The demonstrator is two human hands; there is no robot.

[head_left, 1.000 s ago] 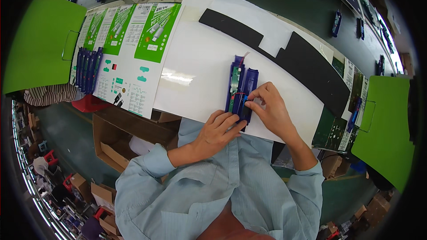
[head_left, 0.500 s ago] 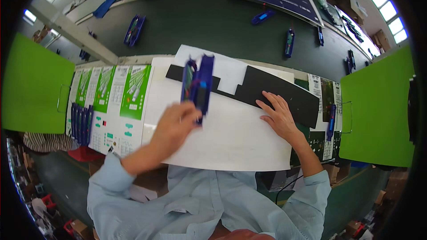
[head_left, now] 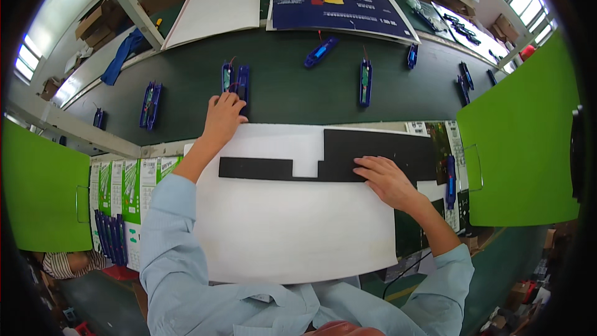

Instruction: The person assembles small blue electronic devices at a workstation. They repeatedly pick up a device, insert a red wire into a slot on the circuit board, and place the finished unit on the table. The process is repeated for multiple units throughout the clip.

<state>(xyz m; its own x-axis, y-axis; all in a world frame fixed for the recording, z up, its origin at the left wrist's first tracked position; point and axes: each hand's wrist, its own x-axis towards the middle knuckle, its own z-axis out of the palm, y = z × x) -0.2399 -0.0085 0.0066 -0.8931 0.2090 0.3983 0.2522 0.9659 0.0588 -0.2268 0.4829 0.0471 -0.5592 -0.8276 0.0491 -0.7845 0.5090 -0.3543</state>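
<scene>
My left hand [head_left: 224, 117] reaches out over the dark green belt [head_left: 273, 96], fingers closed on the near end of an opened blue plastic casing [head_left: 244, 81]. The casing's two halves lie side by side, with a green circuit board and a thin red wire in the left half. My right hand [head_left: 390, 183] rests open, fingers stretched over the lower edge of a black stepped sheet [head_left: 373, 149]. That sheet lies on a white board [head_left: 292, 224] in front of me. Whether the left fingers still bear the casing's weight cannot be seen.
More blue casings lie along the belt, including one at left [head_left: 150, 106] and one at right [head_left: 365, 84]. Several closed ones stand at the left [head_left: 112, 236]; another lies at right [head_left: 450, 180]. Green panels [head_left: 46, 186] flank the bench. A dark blue printed board [head_left: 342, 9] lies beyond the belt.
My left hand has carried the opened blue casing forward from above the white board to the belt. My right hand stays on the black sheet. The whole view has shifted.
</scene>
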